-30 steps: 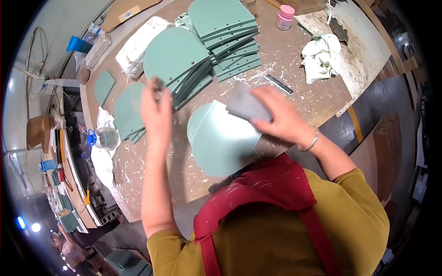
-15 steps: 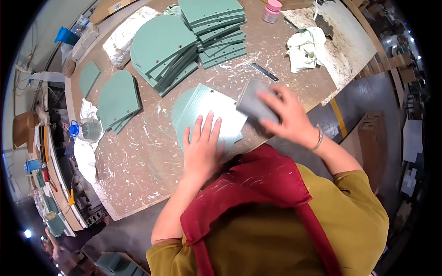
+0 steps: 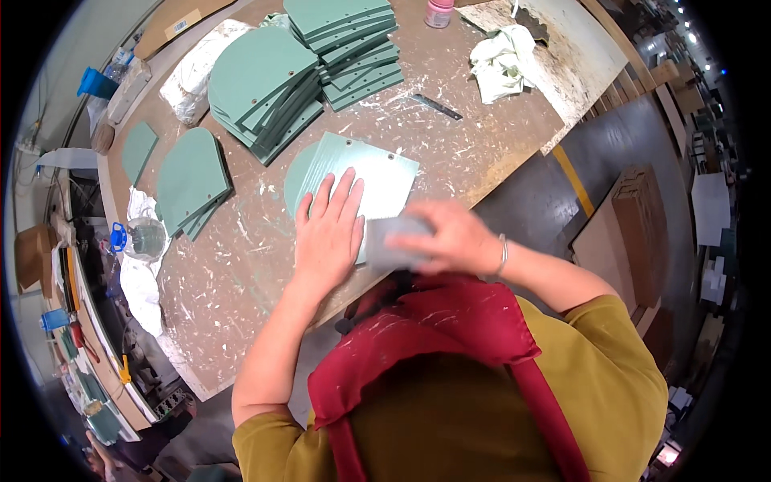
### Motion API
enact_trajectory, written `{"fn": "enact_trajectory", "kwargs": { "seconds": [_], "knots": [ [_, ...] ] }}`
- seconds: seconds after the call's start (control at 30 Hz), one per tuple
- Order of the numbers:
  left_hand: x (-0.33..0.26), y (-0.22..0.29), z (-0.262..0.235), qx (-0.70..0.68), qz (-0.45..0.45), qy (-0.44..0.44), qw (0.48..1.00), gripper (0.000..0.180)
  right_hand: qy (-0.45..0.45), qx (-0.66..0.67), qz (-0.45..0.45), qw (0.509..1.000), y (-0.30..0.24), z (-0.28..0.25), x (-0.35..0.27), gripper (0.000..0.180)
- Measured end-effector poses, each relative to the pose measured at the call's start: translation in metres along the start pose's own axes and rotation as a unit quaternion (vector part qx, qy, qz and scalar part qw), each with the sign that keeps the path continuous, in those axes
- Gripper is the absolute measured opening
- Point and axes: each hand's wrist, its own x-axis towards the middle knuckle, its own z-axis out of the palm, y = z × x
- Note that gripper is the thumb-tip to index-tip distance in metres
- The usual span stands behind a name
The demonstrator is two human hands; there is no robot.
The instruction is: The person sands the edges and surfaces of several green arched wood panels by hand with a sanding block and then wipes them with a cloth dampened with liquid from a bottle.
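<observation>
A pale green panel [image 3: 384, 173] with a rounded left end and two small holes near its far edge lies near the table's front edge. My left hand [image 3: 329, 233] rests flat on it, fingers stretched out. At the panel's near right edge, my right hand [image 3: 450, 237] grips a grey sanding block [image 3: 391, 243], blurred by motion. Whether the block touches the panel's face or its edge, I cannot tell. Behind the panel stand two stacks of similar green panels, a left stack [image 3: 261, 68] and a right stack [image 3: 341, 24]. A few more panels [image 3: 193, 173] lie to the left.
A dark flat strip [image 3: 436, 106] lies beyond the panel. Farther off are a crumpled white cloth [image 3: 504, 64] and a pink bottle [image 3: 438, 13]. At the table's left edge stands a clear jug [image 3: 146, 238] with a blue cap. Brown cardboard [image 3: 638, 233] stands to the right.
My right hand has swept the sanding block nearer and to the left, from the panel's right corner to its near edge. My left hand stays flat on the panel. The whole view has shifted slightly.
</observation>
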Motion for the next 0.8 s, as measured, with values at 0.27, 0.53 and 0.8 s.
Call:
{"fn": "enact_trajectory", "kwargs": {
  "seconds": [0.27,0.53,0.8],
  "knots": [
    [-0.002,-0.006,0.004,-0.023,0.029,-0.012,0.999,0.050,0.015,-0.018,-0.003,1.000,-0.019,-0.025,0.003,0.059],
    [-0.002,0.014,0.000,0.036,-0.007,-0.015,0.999,0.063,0.145,0.009,0.323,0.935,0.054,-0.052,-0.029,0.051],
    [-0.002,0.038,0.019,-0.003,0.095,0.019,0.995,0.058,-0.009,0.028,0.261,0.965,0.026,-0.037,0.074,0.053]
  ]
}}
